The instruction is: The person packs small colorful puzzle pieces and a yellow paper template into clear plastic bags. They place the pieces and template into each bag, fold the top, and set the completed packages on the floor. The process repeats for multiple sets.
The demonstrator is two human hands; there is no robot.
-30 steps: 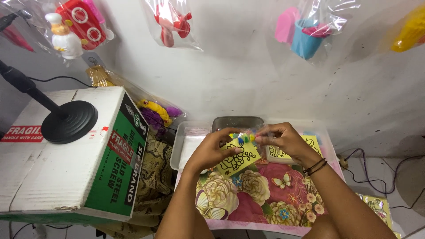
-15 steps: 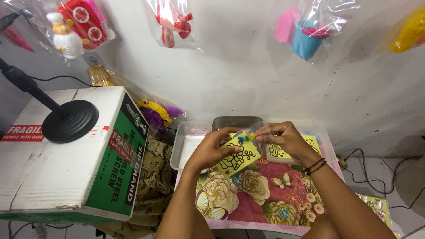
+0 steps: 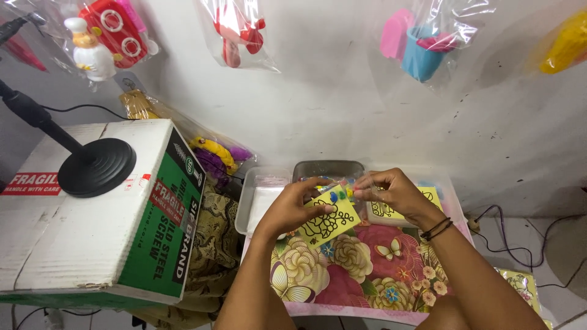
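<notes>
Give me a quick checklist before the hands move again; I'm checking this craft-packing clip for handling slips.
1. Left hand grips the yellow card at its edge: ok.
2. Right hand pinches the small clear packet of coloured bits above the card: ok, though its contents are too small to tell.
3. Card over the floral cloth, not hanging past it: ok.
4. Second yellow card lies flat beside the right hand: ok.
5. Metal trays behind the hands sit level: ok; what is in them, cannot tell.
6. Black stand base rests wholly on the cardboard box: ok.
</notes>
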